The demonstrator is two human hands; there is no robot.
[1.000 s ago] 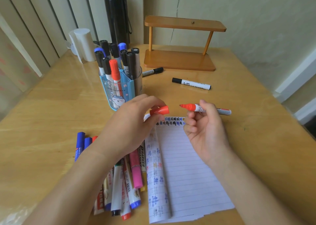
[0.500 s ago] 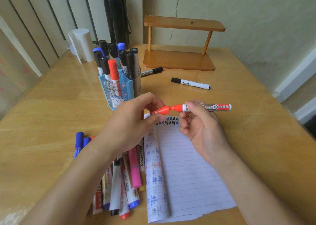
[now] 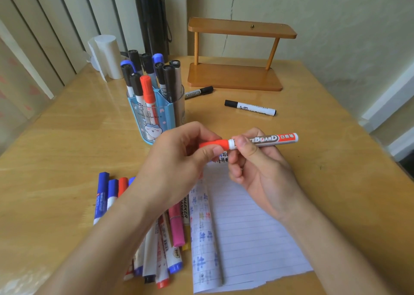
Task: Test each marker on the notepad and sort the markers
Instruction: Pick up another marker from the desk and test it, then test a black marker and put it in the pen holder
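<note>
A red whiteboard marker [image 3: 266, 139] lies level above the top of the lined notepad [image 3: 246, 232]. My right hand [image 3: 257, 169] pinches its barrel near the collar. My left hand [image 3: 179, 160] grips the red cap [image 3: 214, 145], which sits on the marker's tip end. Test marks in several colours run along the notepad's top edge and down its folded left page. A pile of markers [image 3: 156, 238] lies left of the notepad, partly under my left forearm. A blue pen holder [image 3: 154, 117] behind my left hand has several markers standing in it.
Two black-capped markers [image 3: 249, 108] [image 3: 199, 92] lie on the wooden table [image 3: 56, 151] in front of a small wooden shelf [image 3: 237, 54]. A black flask [image 3: 152, 16] and a white cylinder [image 3: 107, 56] stand at the back left.
One second ago the cap and the marker's red tip were apart. My hands came together and the cap now covers the tip. The marker's printed label turned to face up.
</note>
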